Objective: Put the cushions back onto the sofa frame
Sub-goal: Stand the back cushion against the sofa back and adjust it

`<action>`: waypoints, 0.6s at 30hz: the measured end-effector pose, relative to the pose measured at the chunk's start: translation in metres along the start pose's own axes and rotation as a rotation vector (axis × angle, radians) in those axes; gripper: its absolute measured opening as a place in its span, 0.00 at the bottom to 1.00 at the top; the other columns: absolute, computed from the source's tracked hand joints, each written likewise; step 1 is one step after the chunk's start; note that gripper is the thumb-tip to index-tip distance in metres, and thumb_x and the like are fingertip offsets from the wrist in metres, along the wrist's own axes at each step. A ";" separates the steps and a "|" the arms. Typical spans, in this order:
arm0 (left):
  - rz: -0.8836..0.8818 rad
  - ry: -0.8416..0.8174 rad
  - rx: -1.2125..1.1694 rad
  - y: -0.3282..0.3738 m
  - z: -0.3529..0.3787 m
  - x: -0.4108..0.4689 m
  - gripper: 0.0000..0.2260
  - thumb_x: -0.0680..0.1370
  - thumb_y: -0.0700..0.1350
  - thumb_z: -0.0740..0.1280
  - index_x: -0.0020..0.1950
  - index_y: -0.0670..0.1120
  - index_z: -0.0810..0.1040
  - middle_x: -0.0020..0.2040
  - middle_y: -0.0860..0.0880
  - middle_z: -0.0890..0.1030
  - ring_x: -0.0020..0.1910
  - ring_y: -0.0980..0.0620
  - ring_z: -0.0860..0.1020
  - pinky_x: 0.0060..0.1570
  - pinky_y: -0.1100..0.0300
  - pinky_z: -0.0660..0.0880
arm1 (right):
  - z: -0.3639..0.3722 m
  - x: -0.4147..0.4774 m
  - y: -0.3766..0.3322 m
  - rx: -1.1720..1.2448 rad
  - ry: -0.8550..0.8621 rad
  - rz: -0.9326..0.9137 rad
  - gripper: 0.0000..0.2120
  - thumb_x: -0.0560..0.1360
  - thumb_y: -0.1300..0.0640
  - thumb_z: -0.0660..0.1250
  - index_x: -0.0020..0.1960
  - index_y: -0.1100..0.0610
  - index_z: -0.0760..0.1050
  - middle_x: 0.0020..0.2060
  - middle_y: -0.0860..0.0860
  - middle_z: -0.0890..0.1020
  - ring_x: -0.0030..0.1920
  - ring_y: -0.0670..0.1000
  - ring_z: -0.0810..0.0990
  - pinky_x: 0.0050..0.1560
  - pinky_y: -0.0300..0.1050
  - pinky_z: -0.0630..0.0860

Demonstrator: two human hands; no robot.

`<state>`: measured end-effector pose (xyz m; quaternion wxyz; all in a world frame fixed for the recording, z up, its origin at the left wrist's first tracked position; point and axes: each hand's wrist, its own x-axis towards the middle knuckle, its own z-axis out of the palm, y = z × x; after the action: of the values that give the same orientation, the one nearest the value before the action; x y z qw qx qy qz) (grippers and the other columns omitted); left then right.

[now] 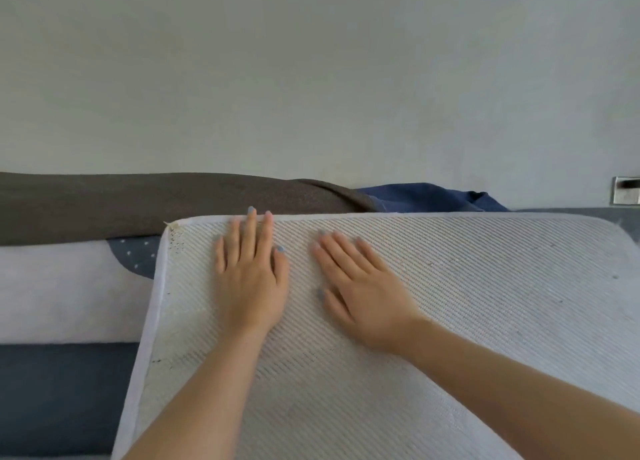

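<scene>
Cushion (485, 303) first: we count one, a broad pale pad with fine diagonal ribbing and white piping round its rounded corners. It fills the near and right part of the view, and its far edge runs level beneath the fabrics behind it. Two bare forearms come up from the bottom edge, and two hands lie on the ribbed face.

The left hand (251, 279) rests palm down near the cushion's far left corner. Its grip is spread, with the fingers straight, and two fingertips reach the piping at the far edge. The right hand (360, 296) lies just beside it, apart from it and angled toward it. It too is flat with the fingers straight and slightly fanned, though it is a little blurred. Neither hand curls round anything – both simply press on the surface.

To the left of the cushion we see one dark blue band (62, 390). Beyond that is one pale surface (69, 286) carrying one blue dotted patch (138, 255); the cushion's left edge overlaps all three. We cannot tell what the cushion itself rests on.

Farther back, one brown fabric (138, 199) stretches along the left, and one blue cloth (426, 196) is bunched just to its right – both sit behind the cushion's far edge. A grey strip (571, 213) shows past the cushion's right corner. Behind everything stands one plain wall (311, 78), with one metal plate (627, 191) at its right edge.
</scene>
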<state>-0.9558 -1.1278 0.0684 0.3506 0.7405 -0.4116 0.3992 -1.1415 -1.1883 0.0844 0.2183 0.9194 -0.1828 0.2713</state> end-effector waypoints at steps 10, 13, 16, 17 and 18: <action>0.121 -0.050 0.070 -0.003 -0.003 -0.002 0.28 0.80 0.59 0.43 0.81 0.54 0.52 0.81 0.51 0.50 0.80 0.48 0.47 0.76 0.46 0.38 | -0.008 0.017 0.032 0.000 0.042 0.175 0.30 0.83 0.40 0.40 0.79 0.52 0.35 0.79 0.48 0.39 0.77 0.47 0.35 0.77 0.51 0.35; 0.105 -0.069 0.060 -0.005 -0.003 -0.001 0.28 0.80 0.60 0.40 0.81 0.56 0.48 0.81 0.52 0.47 0.80 0.49 0.46 0.77 0.45 0.41 | -0.019 0.008 0.036 0.107 0.366 0.257 0.28 0.83 0.45 0.42 0.80 0.53 0.41 0.79 0.47 0.42 0.79 0.48 0.39 0.78 0.49 0.38; 0.115 -0.070 0.067 -0.002 -0.002 -0.004 0.28 0.81 0.60 0.40 0.81 0.56 0.48 0.81 0.52 0.47 0.80 0.49 0.46 0.77 0.45 0.43 | 0.000 -0.011 0.049 -0.003 0.109 0.250 0.30 0.83 0.41 0.38 0.79 0.53 0.34 0.79 0.49 0.38 0.77 0.47 0.33 0.78 0.52 0.36; 0.109 -0.066 0.063 -0.002 -0.003 -0.004 0.28 0.81 0.60 0.40 0.81 0.56 0.48 0.81 0.52 0.47 0.80 0.49 0.46 0.77 0.45 0.44 | -0.001 -0.009 0.053 0.004 0.047 0.245 0.30 0.82 0.41 0.38 0.78 0.52 0.33 0.79 0.48 0.37 0.77 0.47 0.32 0.78 0.53 0.36; 0.104 -0.064 0.054 -0.003 -0.004 -0.002 0.28 0.81 0.60 0.41 0.81 0.56 0.49 0.81 0.52 0.48 0.80 0.49 0.47 0.77 0.45 0.44 | -0.007 -0.006 0.054 0.030 0.087 0.254 0.30 0.82 0.41 0.39 0.79 0.53 0.34 0.78 0.48 0.37 0.77 0.47 0.33 0.78 0.54 0.37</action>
<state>-0.9552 -1.1227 0.0674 0.2959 0.7398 -0.4496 0.4038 -1.1737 -1.2283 0.1029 0.1763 0.8793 -0.2841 0.3392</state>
